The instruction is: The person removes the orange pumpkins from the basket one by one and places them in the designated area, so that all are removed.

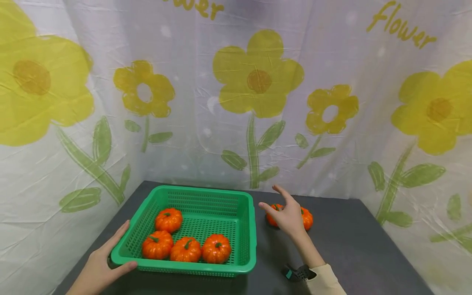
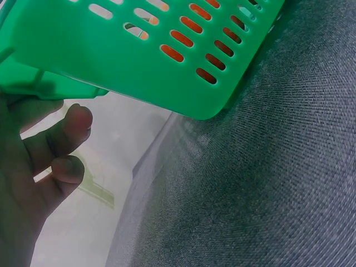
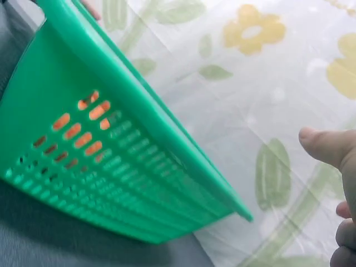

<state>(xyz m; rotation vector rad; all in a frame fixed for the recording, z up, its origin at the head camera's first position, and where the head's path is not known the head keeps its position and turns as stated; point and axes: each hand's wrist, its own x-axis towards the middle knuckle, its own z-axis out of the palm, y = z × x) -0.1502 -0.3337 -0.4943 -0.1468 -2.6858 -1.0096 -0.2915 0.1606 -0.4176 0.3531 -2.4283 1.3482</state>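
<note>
Four-sided and green, the plastic basket (image 1: 246, 268) holds several small orange pumpkins (image 1: 185, 249) near its front and left sides. At its front left corner my left hand (image 1: 101, 262) grips the rim, thumb along the front edge. The left wrist view has those fingers (image 2: 69, 130) bent just below the rim. To the basket's right, my right hand (image 1: 289, 215) reaches over two more pumpkins (image 1: 307, 219), partly hiding them. Its thumb and forefinger are spread wide with nothing between them. In the right wrist view its thumb (image 3: 328, 147) points toward the basket wall (image 3: 128, 161).
A dark grey cloth-covered table (image 1: 354, 246) bears everything. White sheeting (image 1: 191, 155) printed with yellow flowers hangs behind it and at both sides. A black strapped device (image 1: 298, 273) sits at my right wrist.
</note>
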